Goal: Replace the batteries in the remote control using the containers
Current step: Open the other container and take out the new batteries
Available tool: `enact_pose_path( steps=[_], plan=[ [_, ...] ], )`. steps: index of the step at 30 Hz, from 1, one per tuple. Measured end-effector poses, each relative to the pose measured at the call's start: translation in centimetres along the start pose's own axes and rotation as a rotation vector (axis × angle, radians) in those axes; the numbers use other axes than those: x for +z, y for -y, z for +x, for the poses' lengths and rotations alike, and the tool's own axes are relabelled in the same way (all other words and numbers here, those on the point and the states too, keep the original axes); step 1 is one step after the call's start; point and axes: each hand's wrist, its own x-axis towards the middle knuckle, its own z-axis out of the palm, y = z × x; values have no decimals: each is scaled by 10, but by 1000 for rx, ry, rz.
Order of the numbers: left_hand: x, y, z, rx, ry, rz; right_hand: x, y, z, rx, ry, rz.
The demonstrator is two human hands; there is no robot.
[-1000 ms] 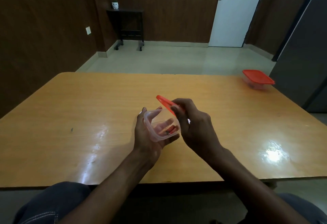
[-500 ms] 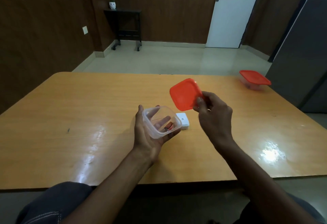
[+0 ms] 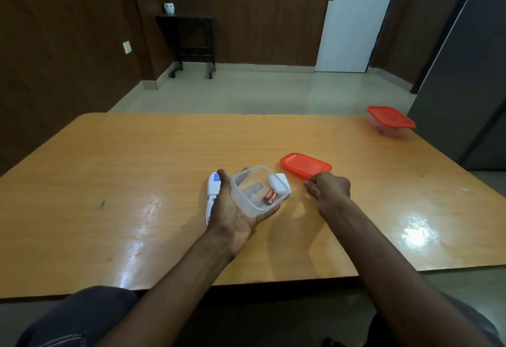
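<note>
Left hand (image 3: 232, 209): cradled the open clear container (image 3: 257, 190) in its palm, two batteries (image 3: 269, 196) inside, likely kept level for picking.
Right hand (image 3: 330, 189): fingertips pinched the orange lid (image 3: 305, 166), resting flat on the table (image 3: 137, 168).
Remote (image 3: 212, 193): lay beneath the left hand.

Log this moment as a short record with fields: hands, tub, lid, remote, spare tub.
left hand: palm up, holds the open tub above the table
right hand: at the near edge of the lid, fingers curled; grip unclear
tub: clear, lid off, two batteries inside
lid: orange, flat on the table, right of the tub
remote: white, on the table, partly hidden by the left hand
white piece: on the table behind the tub; maybe the remote's cover
spare tub: far right corner, lid on
</note>
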Motion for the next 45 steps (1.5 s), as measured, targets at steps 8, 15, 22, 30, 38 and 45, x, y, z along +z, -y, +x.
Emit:
enact_pose_path(
  steps=[8,15,22,30,38,45],
  plan=[
    [8,1,-10,-13,77,-69,-9,1,-49,-2,171,-100],
    [12,18,-11,-47,138,98,-31,0,-86,-127,351,-231],
    [16,36,-13,59,58,848,-66,16,-63,-578,63,-959],
    [18,47,-14,-162,95,855,-70,10,-36,-641,74,-1352],
    [15,50,-16,-144,144,873,-57,-4,-27,-844,-4,-1566],
    [14,48,-16,-153,164,858,-53,-1,-25,-698,14,-1465]
  ],
)
